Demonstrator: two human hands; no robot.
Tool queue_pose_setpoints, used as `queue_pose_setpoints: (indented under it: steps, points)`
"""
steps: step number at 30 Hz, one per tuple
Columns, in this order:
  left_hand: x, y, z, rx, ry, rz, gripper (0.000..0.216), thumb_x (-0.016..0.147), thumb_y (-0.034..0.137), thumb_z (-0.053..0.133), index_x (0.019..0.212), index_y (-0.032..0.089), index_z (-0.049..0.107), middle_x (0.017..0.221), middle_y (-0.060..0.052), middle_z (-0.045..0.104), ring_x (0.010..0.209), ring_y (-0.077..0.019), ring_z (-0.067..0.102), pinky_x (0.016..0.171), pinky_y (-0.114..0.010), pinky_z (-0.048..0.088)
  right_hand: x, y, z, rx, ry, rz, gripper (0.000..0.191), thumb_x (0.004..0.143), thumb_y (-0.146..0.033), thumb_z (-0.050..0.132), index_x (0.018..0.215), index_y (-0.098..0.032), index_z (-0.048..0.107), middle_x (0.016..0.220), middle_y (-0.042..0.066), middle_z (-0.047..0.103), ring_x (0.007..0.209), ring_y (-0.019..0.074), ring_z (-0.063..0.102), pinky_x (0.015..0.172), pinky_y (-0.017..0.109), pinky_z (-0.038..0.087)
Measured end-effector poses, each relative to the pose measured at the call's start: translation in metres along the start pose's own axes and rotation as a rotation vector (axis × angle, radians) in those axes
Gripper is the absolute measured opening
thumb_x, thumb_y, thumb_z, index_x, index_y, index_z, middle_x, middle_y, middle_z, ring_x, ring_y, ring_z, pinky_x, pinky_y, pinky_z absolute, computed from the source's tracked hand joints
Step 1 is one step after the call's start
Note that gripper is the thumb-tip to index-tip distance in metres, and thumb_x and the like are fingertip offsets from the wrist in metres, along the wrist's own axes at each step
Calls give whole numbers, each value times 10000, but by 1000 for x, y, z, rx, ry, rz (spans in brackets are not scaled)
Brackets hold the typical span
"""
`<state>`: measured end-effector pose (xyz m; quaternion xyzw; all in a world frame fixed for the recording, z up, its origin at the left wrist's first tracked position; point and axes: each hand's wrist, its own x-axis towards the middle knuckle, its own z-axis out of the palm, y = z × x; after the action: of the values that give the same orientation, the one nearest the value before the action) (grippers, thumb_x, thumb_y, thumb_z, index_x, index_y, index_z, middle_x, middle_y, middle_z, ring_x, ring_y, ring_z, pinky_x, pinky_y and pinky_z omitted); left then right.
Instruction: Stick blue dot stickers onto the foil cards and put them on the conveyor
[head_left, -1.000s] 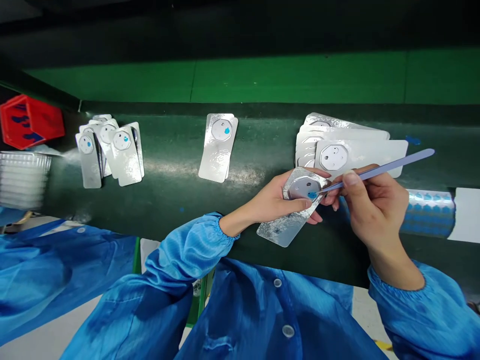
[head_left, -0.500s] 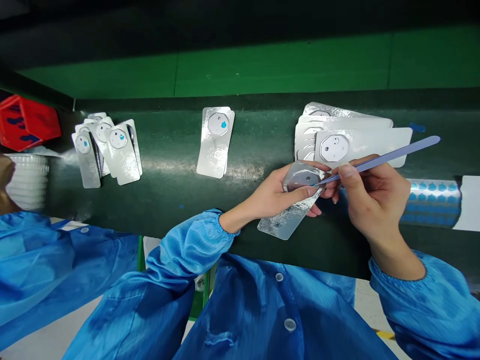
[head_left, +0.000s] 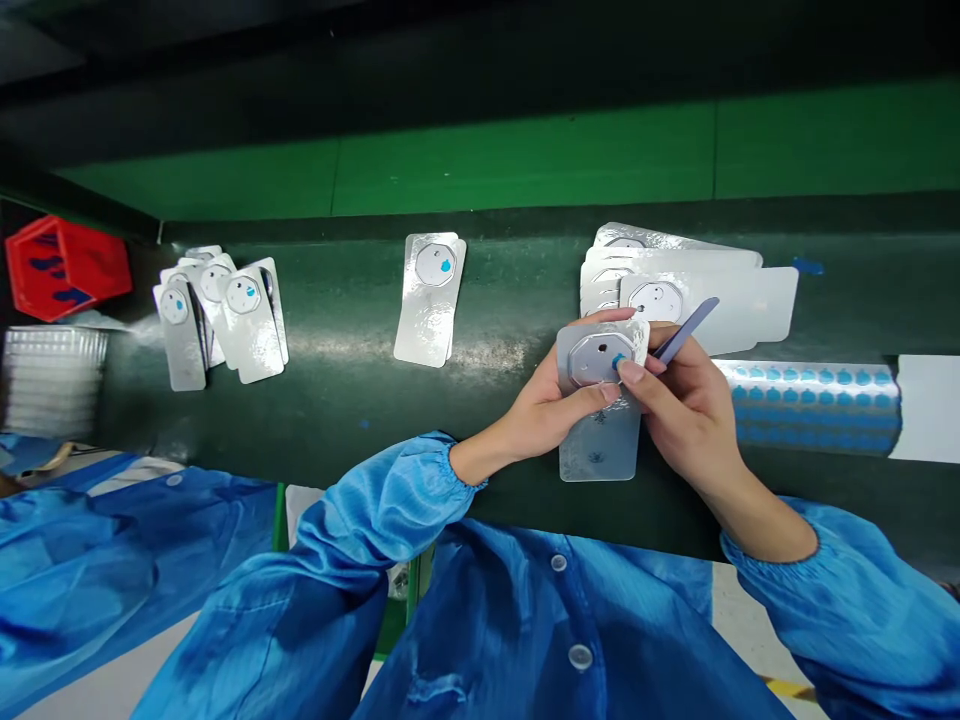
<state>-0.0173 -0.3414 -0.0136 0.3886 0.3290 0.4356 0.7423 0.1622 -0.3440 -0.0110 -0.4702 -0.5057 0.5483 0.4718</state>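
Swung round from its earlier slant, the silver card [head_left: 600, 445] now stands nearly square to the frame, just right of centre, and the right hand [head_left: 690, 420] has closed in on it. The left hand [head_left: 551, 400] grips the card, its thumb across the front near the top and its fingers curled behind. The right hand pinches a slim lavender tool [head_left: 688, 328] that angles up toward the upper right, its tip hidden behind the fingers, while the right thumb [head_left: 631, 372] sits on or just beside a blue drop-shaped sticker [head_left: 619, 362] at the edge of the card's octagonal label [head_left: 592, 360]. Directly above the hands, a fanned stack of cards [head_left: 697, 305] lies on the dark green bench [head_left: 337, 430], with a strip of blue stickers [head_left: 814, 408] to the right of the hands. Two overlapped cards [head_left: 427, 300] lie mid-frame, and a leaning cluster of cards [head_left: 221, 320] sits further left. A red crate [head_left: 64, 268] and a stack of clear trays [head_left: 52, 382] are at the far left, and blue sleeves [head_left: 382, 490] run in from the bottom of the frame
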Motion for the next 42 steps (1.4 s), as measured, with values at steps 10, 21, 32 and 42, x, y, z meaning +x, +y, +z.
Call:
queue_pose_setpoints:
  steps: [10,21,32,42]
  points:
    - [-3,-7,6,-36,3,20,766,991,559,934,1663,301,673,1326,-108,857,1350,-322,797,1253,-487,597,-1,0,6,21,74,-24,380,1016,-641,899,1071,-297,746,983,18,711,940,241,683,872,381,627]
    - [-4,-14,4,-10,-12,40,801,1027,556,910,1715,273,614,1421,-133,828,1478,-333,732,1270,-455,565,-1,3,5,35,109,-48,276,1029,-525,879,1037,-289,735,955,2,672,897,220,659,855,361,607]
    - [0,-5,2,2,-8,23,720,877,606,1025,1436,205,812,1280,-136,869,1359,-387,797,1252,-519,581,-10,8,-9,44,51,93,329,960,-534,951,1055,-305,736,937,9,642,852,239,634,740,360,578]
    - [-54,62,-80,92,720,157,708,833,655,1030,1234,112,816,1132,-190,899,914,-298,890,877,-424,726,-5,3,-15,127,203,98,353,834,-628,1025,1056,-396,879,1032,111,642,833,306,508,682,513,455]
